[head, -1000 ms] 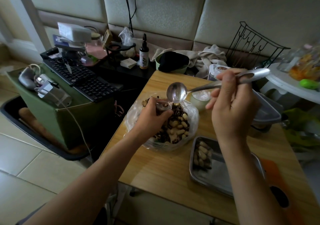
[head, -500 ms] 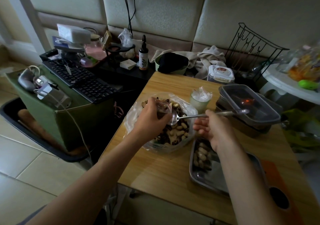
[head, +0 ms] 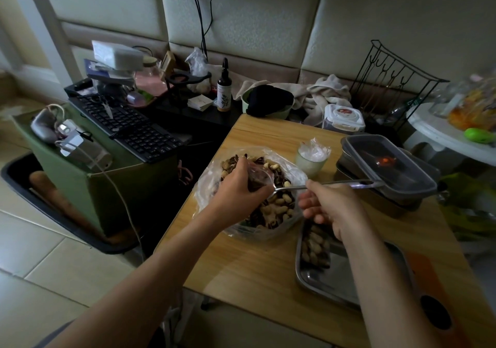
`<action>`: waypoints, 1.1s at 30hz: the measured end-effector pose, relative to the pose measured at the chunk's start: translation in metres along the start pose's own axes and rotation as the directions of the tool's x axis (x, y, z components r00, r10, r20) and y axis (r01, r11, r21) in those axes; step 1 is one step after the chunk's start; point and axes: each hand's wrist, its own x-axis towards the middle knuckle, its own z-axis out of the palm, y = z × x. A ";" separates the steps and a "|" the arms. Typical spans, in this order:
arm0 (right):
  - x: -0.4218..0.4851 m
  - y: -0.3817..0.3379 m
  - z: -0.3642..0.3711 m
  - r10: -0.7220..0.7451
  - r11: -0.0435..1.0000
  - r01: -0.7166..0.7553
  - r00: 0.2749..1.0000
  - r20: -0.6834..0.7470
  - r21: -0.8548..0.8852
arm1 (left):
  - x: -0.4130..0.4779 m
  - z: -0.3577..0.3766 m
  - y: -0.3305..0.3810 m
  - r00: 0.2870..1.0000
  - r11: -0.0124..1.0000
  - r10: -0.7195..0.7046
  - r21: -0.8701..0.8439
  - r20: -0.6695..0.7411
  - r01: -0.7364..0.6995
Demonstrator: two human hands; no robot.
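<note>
A clear plastic bag (head: 208,190) of peanuts (head: 280,203) sits open on the wooden table (head: 255,263), near its left edge. Taking the bag as the middle of a clock face, with 12 o'clock pointing away from the person:

The left hand (head: 236,190) comes in from 7 o'clock. Its fingers are curled round a bunch of the bag's plastic at the mouth, holding it up over the nuts.

The right hand (head: 334,209) sits at about 4 o'clock, just beside the bag. Its thumb and fingers pinch the handle of a metal spoon (head: 324,185). The spoon's bowl is down among the peanuts at the centre, partly hidden behind the left hand's fingers, so whether it carries any nuts cannot be told. The handle runs out flat toward 3 o'clock, and its end lies in front of the near edge of a grey lidded box (head: 389,172).

At 5 o'clock a metal tray (head: 332,283) lies on the table, with a small pile of peanuts in the shell (head: 314,249) at its far left corner, just under the right wrist. At 1 o'clock a pale cup (head: 308,163) stuffed with crumpled plastic stands just beside the bag. At 10 o'clock, off the table and well apart, a black keyboard (head: 134,127) rests on a green box (head: 80,184).
</note>
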 end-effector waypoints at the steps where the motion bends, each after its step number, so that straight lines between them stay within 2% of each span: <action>1: -0.001 -0.001 0.000 -0.037 0.999 0.037 0.999 0.016 -0.016 | 0.000 0.000 0.000 1.000 1.000 0.003 0.003 0.004 -0.003; 4: -0.006 -0.006 0.002 -0.290 0.954 0.295 0.953 0.083 -0.054 | 0.000 0.000 -0.001 1.000 1.000 0.002 -0.002 0.030 -0.002; 7: -0.009 -0.012 0.007 -0.580 0.774 0.612 0.789 0.205 -0.165 | -0.001 -0.001 -0.001 0.998 1.000 0.009 -0.011 0.055 -0.009; 9: -0.010 -0.012 0.011 -0.626 0.659 0.703 0.709 0.324 -0.267 | -0.001 0.000 0.000 0.997 0.999 0.032 -0.005 0.073 -0.032; 11: -0.010 -0.009 0.016 -0.601 0.582 0.722 0.692 0.400 -0.375 | -0.002 0.000 -0.001 0.994 0.997 0.067 0.026 0.090 -0.070; 13: -0.008 -0.005 0.018 -0.596 0.531 0.721 0.691 0.408 -0.445 | -0.002 0.001 -0.001 0.990 0.993 0.091 0.062 0.105 -0.097; 17: -0.007 -0.009 0.012 -0.589 0.513 0.705 0.704 0.397 -0.489 | -0.001 0.001 -0.002 0.986 0.984 0.097 0.133 0.137 -0.115; 21: -0.010 -0.012 0.004 -0.604 0.528 0.723 0.688 0.402 -0.445 | 0.000 -0.001 -0.004 0.986 0.983 0.084 0.149 0.140 -0.105; 23: -0.012 -0.014 0.003 -0.616 0.542 0.733 0.679 0.399 -0.410 | -0.001 -0.002 -0.002 0.987 0.990 0.063 0.114 0.147 -0.080; 28: -0.010 -0.012 0.006 -0.656 0.536 0.734 0.673 0.342 -0.417 | -0.004 -0.004 0.004 0.987 0.987 -0.040 -0.147 0.158 0.063; 31: -0.009 -0.011 0.006 -0.639 0.551 0.730 0.681 0.358 -0.404 | -0.006 -0.003 0.004 0.989 0.982 -0.052 -0.171 0.140 0.076; 33: -0.008 -0.010 0.007 -0.654 0.519 0.739 0.667 0.357 -0.429 | -0.007 -0.004 0.005 0.987 0.981 -0.048 -0.178 0.151 0.075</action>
